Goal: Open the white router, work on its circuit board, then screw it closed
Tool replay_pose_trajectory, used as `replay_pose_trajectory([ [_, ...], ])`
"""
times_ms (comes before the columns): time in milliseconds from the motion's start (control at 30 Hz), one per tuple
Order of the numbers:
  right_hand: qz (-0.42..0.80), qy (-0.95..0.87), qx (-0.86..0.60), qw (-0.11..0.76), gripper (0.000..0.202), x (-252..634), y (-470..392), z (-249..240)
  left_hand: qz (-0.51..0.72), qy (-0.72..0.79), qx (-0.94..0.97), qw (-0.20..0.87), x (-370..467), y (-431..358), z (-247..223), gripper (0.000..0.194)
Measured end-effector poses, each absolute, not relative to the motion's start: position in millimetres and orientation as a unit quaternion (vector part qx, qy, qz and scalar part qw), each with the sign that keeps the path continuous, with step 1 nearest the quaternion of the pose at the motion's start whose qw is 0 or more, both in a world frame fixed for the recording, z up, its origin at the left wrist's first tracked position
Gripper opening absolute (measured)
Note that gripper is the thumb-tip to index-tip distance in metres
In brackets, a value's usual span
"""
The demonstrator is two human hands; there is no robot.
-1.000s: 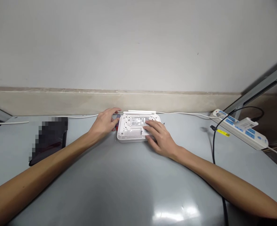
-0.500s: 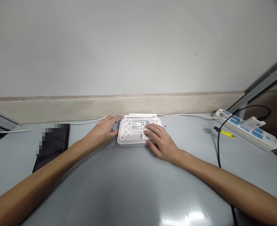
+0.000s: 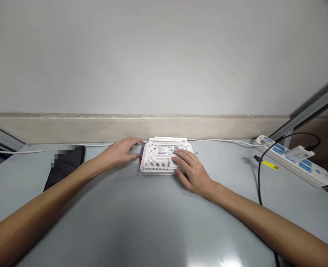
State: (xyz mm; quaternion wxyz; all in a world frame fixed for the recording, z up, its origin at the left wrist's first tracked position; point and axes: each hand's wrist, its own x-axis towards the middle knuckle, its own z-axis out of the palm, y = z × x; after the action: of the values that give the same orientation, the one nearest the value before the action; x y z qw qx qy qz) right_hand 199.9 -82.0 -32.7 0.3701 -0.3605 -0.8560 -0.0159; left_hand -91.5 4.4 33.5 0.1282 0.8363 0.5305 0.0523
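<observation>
Left fingers (image 3: 136, 141) parted beside edge of router (image 3: 153, 168), right fingers (image 3: 181, 162) on top

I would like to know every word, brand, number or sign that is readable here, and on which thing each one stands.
No text is readable; these are the marked places:
Label on the white device: printed lines and a square code, too small.
Yellow tag on the black cable: a dark square code, too small.
White adapter at the power strip: faint print, too small.
</observation>
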Motion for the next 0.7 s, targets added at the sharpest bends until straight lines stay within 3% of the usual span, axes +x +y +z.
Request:
replay_pose_trajectory([
  [200, -0.014, -0.857, -0.363, 0.365, 0.036, 200.0, -82.6, -31.3, 0.051, 0.472, 0.865, 0.163, -94.0, 5.9, 30.9, 0.060],
  [433, -0.015, -0.858, -0.361, 0.366, 0.037, 200.4, -82.5, -32.3, 0.024, 0.486, 0.860, 0.157, -107.4, 13.8, 22.9, 0.031],
  [700, -0.019, -0.858, -0.361, 0.364, 0.038, 200.4, -82.1, -32.4, 0.037, 0.494, 0.850, 0.178, -102.8, 17.5, 17.4, 0.034],
])
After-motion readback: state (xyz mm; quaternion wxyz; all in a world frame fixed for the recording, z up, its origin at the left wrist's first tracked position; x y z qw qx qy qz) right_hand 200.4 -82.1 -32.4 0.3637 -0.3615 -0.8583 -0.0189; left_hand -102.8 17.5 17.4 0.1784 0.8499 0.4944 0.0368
